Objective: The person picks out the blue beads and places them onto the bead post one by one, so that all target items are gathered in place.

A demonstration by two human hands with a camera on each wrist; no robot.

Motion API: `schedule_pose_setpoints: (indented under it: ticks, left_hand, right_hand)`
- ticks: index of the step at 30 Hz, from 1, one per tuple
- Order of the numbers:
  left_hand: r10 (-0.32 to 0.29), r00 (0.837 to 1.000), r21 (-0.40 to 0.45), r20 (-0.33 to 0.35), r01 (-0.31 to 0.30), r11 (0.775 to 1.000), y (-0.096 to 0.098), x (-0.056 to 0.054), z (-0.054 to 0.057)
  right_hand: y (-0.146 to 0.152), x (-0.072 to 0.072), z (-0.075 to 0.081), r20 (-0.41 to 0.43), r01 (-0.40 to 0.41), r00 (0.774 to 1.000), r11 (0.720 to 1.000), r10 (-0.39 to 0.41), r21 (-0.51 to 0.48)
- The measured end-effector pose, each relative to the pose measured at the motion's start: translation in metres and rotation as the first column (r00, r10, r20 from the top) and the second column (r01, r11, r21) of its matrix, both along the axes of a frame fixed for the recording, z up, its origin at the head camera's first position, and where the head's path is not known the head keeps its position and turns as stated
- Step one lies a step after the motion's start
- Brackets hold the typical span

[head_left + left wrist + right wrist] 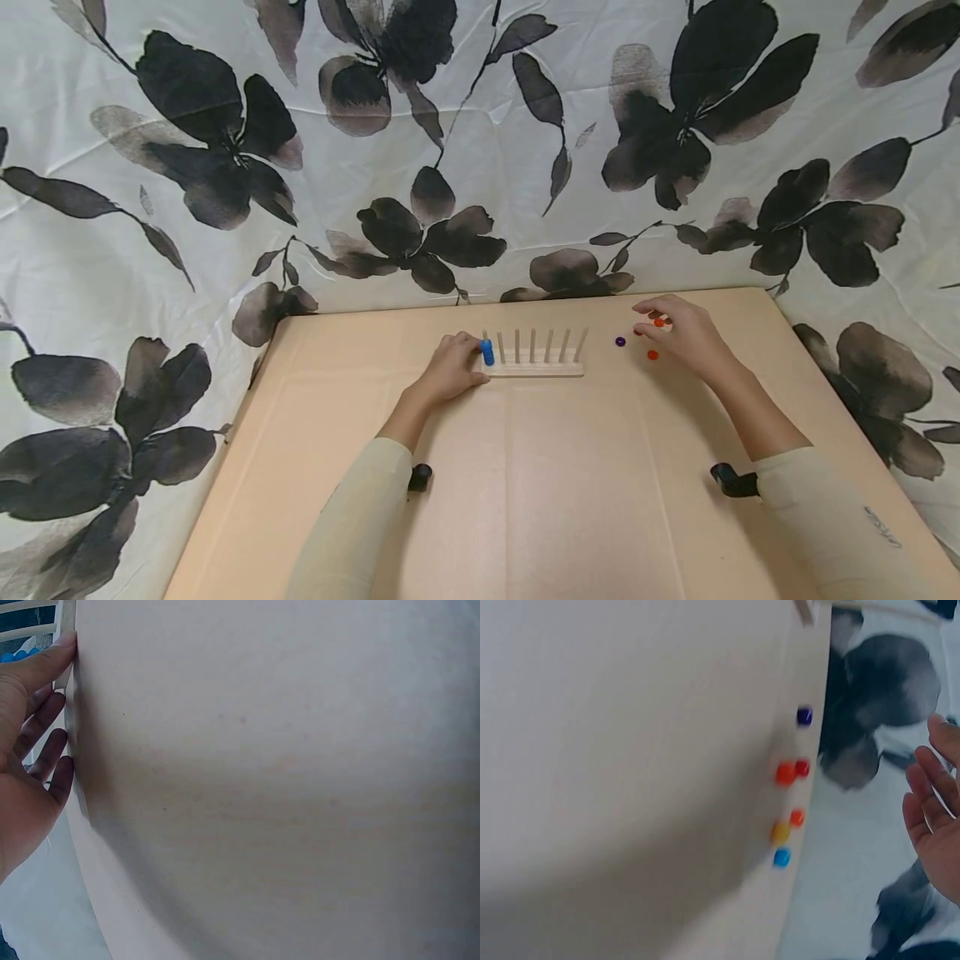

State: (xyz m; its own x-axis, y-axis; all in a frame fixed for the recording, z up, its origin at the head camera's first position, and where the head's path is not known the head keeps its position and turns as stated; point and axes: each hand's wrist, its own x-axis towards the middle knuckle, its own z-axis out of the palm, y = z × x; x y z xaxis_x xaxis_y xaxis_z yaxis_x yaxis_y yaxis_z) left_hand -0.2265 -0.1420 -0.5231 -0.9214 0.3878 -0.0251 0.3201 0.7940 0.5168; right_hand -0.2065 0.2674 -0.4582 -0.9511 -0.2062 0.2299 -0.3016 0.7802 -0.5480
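Note:
A pale wooden peg rack [536, 370] with several upright pegs stands near the table's far edge. Blue beads [488, 353] are stacked on its leftmost peg. My left hand [450, 368] holds the rack's left end, thumb at the front and fingers behind; the left wrist view shows the thumb on the rack's edge. Over loose beads to the right hovers my right hand [686, 333], fingers loosely bent, with no bead visible in its grasp. Near it lie a purple bead [620, 342], an orange bead [652, 355], a red bead [802, 766], a yellow bead [780, 832] and a blue bead [781, 857].
The tan table [585, 483] has its far edge just behind the rack and beads. A white cloth [525, 150] with dark flowers hangs behind it and shows at both sides. Black wrist-camera mounts [733, 481] stick out from both sleeves.

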Motion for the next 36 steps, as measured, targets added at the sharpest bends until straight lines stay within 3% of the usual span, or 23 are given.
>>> schedule_pose_setpoints:
  ticks: [7, 10, 14, 21, 36]
  left_hand:
    - [0.008, 1.000, -0.008, -0.009, -0.008, 1.000, 0.001, -0.002, 0.000]
    - [0.006, 1.000, -0.012, -0.013, -0.006, 1.000, 0.002, -0.003, 0.000]
    - [0.008, 1.000, -0.010, -0.014, -0.009, 1.000, 0.002, -0.003, 0.000]
    - [0.010, 1.000, -0.008, -0.017, -0.010, 1.000, 0.002, -0.001, -0.001]
    - [-0.016, 1.000, 0.003, -0.022, 0.016, 1.000, -0.002, 0.005, 0.000]
  right_hand:
    - [0.040, -0.008, -0.014, 0.120, 0.094, 0.988, 0.995, -0.095, 0.017]
    - [0.052, -0.009, -0.020, 0.135, 0.109, 0.985, 0.994, -0.109, 0.007]
    - [0.061, -0.010, -0.027, 0.136, 0.109, 0.985, 0.994, -0.109, 0.006]
    - [0.070, -0.013, -0.040, 0.252, 0.140, 0.956, 0.989, -0.147, 0.049]
    - [0.072, -0.005, -0.059, 0.265, 0.179, 0.944, 0.979, -0.198, 0.094]
